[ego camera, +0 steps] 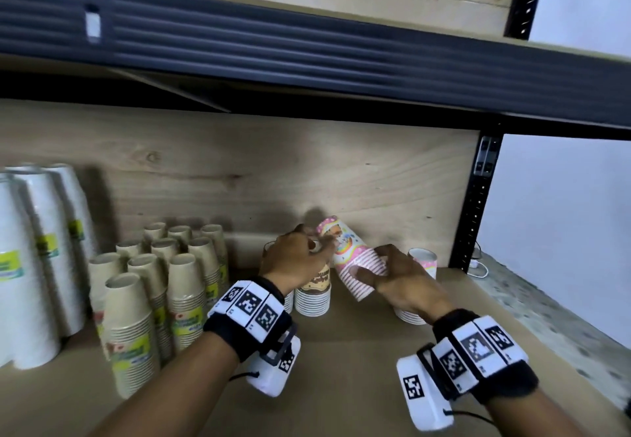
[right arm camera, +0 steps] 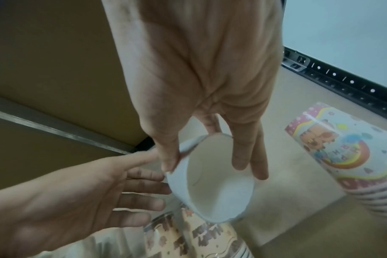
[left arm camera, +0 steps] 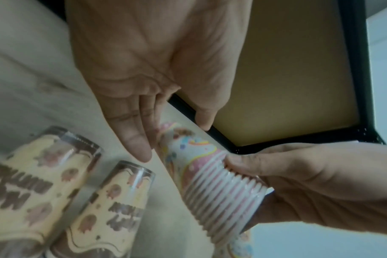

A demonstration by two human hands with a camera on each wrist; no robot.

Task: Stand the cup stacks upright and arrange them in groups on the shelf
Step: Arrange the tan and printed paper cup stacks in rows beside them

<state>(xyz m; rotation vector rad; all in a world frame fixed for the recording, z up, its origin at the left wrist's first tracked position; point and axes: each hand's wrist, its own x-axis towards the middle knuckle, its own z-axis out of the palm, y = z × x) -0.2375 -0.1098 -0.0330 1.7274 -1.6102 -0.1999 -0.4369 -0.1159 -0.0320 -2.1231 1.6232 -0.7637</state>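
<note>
A stack of pink rainbow-print cups (ego camera: 345, 252) (left arm camera: 201, 167) hangs tilted above the shelf board (ego camera: 341, 361), closed end up and to the left. My right hand (ego camera: 375, 272) (right arm camera: 210, 165) grips its open rim end (right arm camera: 216, 192), thumb on the outside. My left hand (ego camera: 317, 245) (left arm camera: 174, 142) touches the closed end with straight fingers (left arm camera: 139, 148). Two stacks with brown chocolate print (left arm camera: 40, 183) (left arm camera: 113, 209) stand upside down just below my left hand. Another pink stack (ego camera: 423, 259) (right arm camera: 342, 148) stands behind my right hand.
Several kraft-brown cup stacks (ego camera: 164, 283) stand grouped at the left, with tall white stacks (ego camera: 34, 248) further left. The wooden back panel (ego camera: 375, 170) is close behind. A black upright post (ego camera: 474, 214) marks the shelf's right end, and the upper shelf beam (ego camera: 307, 54) hangs overhead.
</note>
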